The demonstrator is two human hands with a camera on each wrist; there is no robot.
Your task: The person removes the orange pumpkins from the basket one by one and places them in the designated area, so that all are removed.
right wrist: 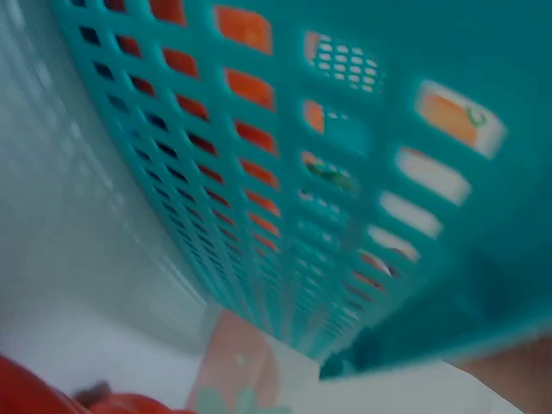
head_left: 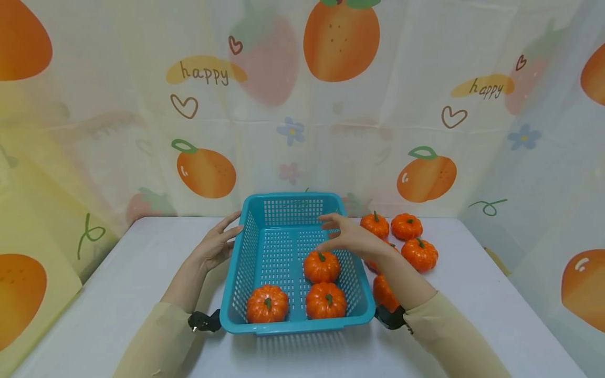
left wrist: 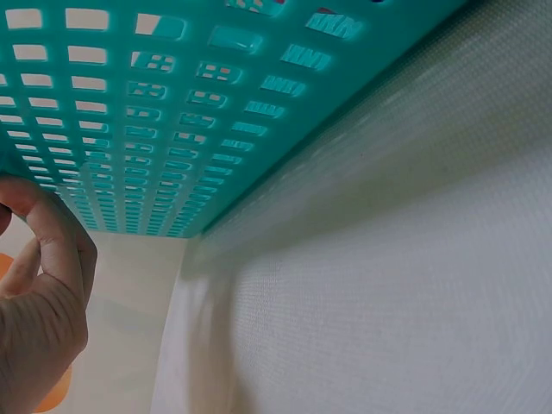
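Observation:
A blue-green plastic basket (head_left: 276, 236) with perforated walls stands on the white table. Three small orange pumpkins lie inside: one at the front left (head_left: 267, 304), one at the front right (head_left: 326, 301) and one just behind that (head_left: 322, 268). My left hand (head_left: 217, 245) touches the basket's left rim with extended fingers; in the left wrist view the left hand (left wrist: 47, 285) shows bent fingers at the perforated wall. Over the right rim reaches my right hand (head_left: 347, 234), empty, its fingers spread and its lowest fingertip right above the rear pumpkin's stem.
Several more pumpkins (head_left: 419, 255) sit on the table (head_left: 477, 294) right of the basket, some partly hidden by the right forearm. One pumpkin (head_left: 385, 294) lies close by the basket's right wall. Behind the table hangs a fruit-patterned curtain (head_left: 293, 152).

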